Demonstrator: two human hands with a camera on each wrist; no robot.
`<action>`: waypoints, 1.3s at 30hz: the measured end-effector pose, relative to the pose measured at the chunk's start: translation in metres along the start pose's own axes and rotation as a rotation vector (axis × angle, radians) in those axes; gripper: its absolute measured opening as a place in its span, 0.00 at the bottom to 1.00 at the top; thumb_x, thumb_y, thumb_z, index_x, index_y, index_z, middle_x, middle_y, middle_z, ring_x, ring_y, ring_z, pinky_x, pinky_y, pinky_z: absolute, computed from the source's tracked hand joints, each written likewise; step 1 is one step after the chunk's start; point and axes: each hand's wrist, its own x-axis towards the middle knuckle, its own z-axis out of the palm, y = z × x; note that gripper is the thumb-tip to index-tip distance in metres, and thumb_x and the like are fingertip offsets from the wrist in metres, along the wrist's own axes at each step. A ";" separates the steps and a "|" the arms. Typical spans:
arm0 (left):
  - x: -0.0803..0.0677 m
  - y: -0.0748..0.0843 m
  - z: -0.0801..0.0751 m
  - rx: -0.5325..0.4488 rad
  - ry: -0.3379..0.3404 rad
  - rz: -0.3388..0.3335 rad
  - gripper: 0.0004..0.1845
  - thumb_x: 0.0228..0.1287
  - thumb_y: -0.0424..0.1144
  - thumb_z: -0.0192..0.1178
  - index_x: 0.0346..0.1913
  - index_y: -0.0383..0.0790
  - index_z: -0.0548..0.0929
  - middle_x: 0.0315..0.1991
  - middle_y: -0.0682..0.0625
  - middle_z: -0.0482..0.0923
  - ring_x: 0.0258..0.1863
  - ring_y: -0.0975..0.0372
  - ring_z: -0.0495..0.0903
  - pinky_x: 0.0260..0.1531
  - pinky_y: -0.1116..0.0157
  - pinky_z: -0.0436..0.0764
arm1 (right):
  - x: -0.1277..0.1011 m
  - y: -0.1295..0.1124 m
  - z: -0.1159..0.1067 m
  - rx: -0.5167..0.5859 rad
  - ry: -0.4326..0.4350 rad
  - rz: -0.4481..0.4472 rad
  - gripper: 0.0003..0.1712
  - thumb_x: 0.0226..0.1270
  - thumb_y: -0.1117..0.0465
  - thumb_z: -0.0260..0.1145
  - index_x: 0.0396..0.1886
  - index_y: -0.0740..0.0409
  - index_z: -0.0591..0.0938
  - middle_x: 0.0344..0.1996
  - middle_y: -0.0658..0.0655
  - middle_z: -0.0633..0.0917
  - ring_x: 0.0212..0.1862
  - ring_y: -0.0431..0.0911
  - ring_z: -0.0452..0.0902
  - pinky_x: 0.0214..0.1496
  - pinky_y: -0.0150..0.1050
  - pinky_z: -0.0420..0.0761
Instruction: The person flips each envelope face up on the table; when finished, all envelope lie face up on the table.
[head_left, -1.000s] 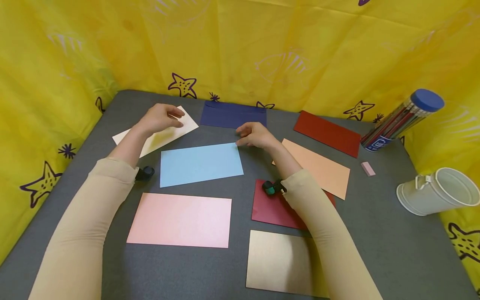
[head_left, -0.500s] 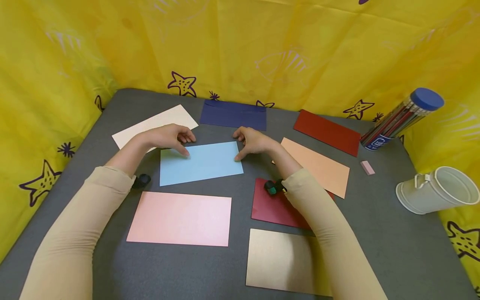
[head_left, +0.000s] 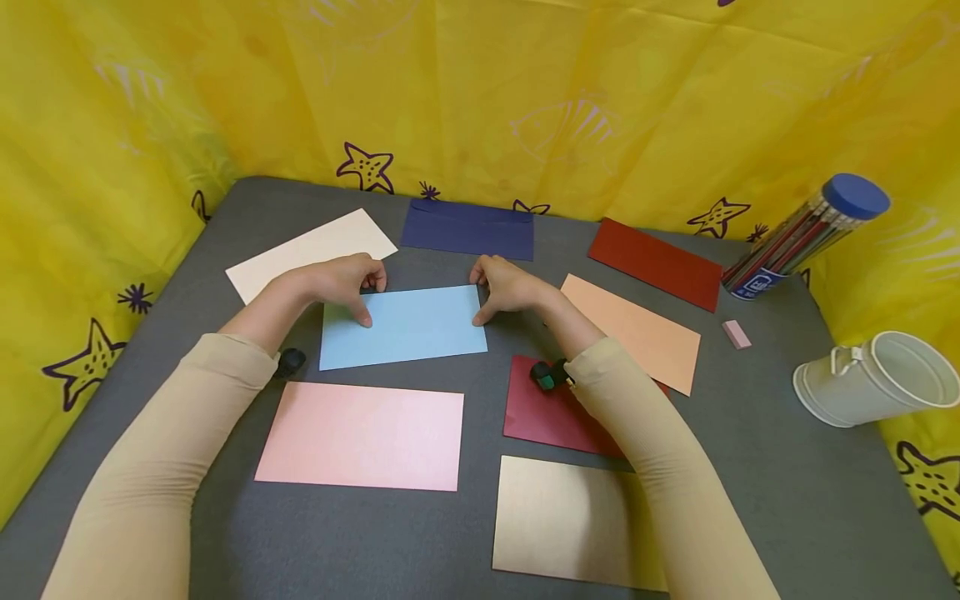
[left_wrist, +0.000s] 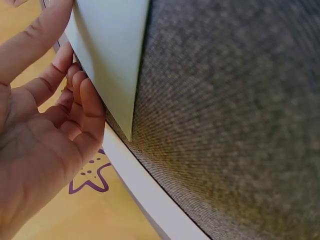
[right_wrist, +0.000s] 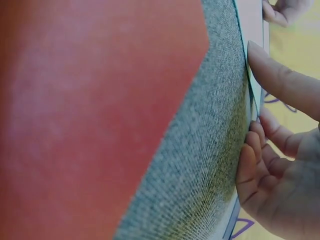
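Observation:
A light blue envelope (head_left: 420,325) lies near the middle of the dark table, its pale corner (left_wrist: 112,75) large in the left wrist view. My left hand (head_left: 341,282) holds its far edge: the thumb lies on top while the other fingers curl behind that edge. At the far right corner, my right hand (head_left: 512,290) pinches it, thumb at the right edge and bent fingers by the corner. The right wrist view shows that thumb (right_wrist: 280,72) against the envelope's edge. A cream envelope (head_left: 300,250) lies partly under the left forearm, in the head view.
Pink (head_left: 360,437), gold (head_left: 555,525), dark red (head_left: 551,417), peach (head_left: 637,333), red (head_left: 656,265) and navy (head_left: 468,232) envelopes lie around. On the right are a pencil tub (head_left: 798,237), an eraser (head_left: 737,335) and a white metal can (head_left: 862,383). Yellow cloth (head_left: 465,100) hangs behind.
My left hand has come right and nearer from over the cream envelope onto the light blue one. The right hand has lowered its thumb to that envelope's right edge.

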 end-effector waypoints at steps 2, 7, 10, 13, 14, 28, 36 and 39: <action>0.000 0.002 0.000 0.025 -0.001 -0.016 0.26 0.40 0.29 0.79 0.40 0.32 0.74 0.39 0.42 0.66 0.41 0.53 0.64 0.41 0.61 0.66 | 0.000 0.000 0.000 -0.003 0.003 0.002 0.35 0.48 0.62 0.81 0.53 0.64 0.70 0.53 0.62 0.71 0.56 0.52 0.67 0.61 0.44 0.72; 0.000 0.005 0.000 0.061 0.005 -0.031 0.25 0.40 0.30 0.79 0.38 0.33 0.72 0.39 0.43 0.65 0.40 0.54 0.64 0.40 0.61 0.64 | -0.001 0.000 0.000 0.011 0.013 0.021 0.33 0.50 0.62 0.80 0.50 0.63 0.70 0.48 0.61 0.74 0.51 0.52 0.69 0.55 0.42 0.73; 0.000 0.005 0.000 0.067 0.008 -0.026 0.25 0.40 0.30 0.79 0.37 0.33 0.71 0.38 0.43 0.65 0.40 0.54 0.64 0.39 0.61 0.63 | -0.003 0.000 -0.002 0.042 0.016 0.025 0.31 0.51 0.63 0.79 0.48 0.62 0.70 0.43 0.59 0.76 0.45 0.51 0.71 0.48 0.40 0.73; -0.001 0.006 -0.003 0.037 0.010 -0.020 0.26 0.41 0.30 0.78 0.37 0.34 0.70 0.35 0.44 0.64 0.38 0.55 0.65 0.38 0.61 0.63 | -0.006 0.002 -0.005 0.103 0.015 0.015 0.29 0.52 0.64 0.78 0.47 0.62 0.69 0.38 0.57 0.77 0.39 0.49 0.72 0.41 0.37 0.73; -0.001 0.006 -0.004 0.021 0.011 -0.018 0.25 0.42 0.30 0.78 0.37 0.34 0.69 0.34 0.45 0.64 0.37 0.55 0.64 0.37 0.61 0.63 | -0.007 0.003 -0.006 0.145 0.007 0.013 0.28 0.53 0.65 0.77 0.47 0.62 0.68 0.37 0.57 0.77 0.37 0.48 0.74 0.40 0.36 0.75; -0.007 -0.007 -0.024 -0.247 0.090 -0.063 0.18 0.60 0.35 0.68 0.48 0.34 0.74 0.42 0.45 0.78 0.48 0.54 0.75 0.48 0.60 0.74 | -0.025 0.029 -0.032 0.459 -0.013 0.021 0.21 0.64 0.73 0.65 0.48 0.62 0.63 0.27 0.56 0.73 0.28 0.47 0.85 0.35 0.40 0.88; -0.005 -0.017 -0.024 -0.440 0.162 -0.115 0.20 0.64 0.38 0.65 0.52 0.32 0.71 0.33 0.53 0.80 0.38 0.60 0.81 0.43 0.69 0.83 | -0.036 0.045 -0.048 0.491 0.028 0.029 0.21 0.66 0.72 0.64 0.50 0.63 0.62 0.26 0.55 0.71 0.30 0.48 0.86 0.36 0.38 0.88; -0.003 -0.018 -0.023 -0.506 0.171 -0.117 0.19 0.66 0.38 0.64 0.51 0.32 0.71 0.34 0.54 0.80 0.39 0.60 0.82 0.44 0.70 0.84 | -0.039 0.050 -0.052 0.516 0.041 0.031 0.22 0.66 0.73 0.64 0.52 0.63 0.62 0.24 0.54 0.71 0.30 0.47 0.87 0.36 0.38 0.88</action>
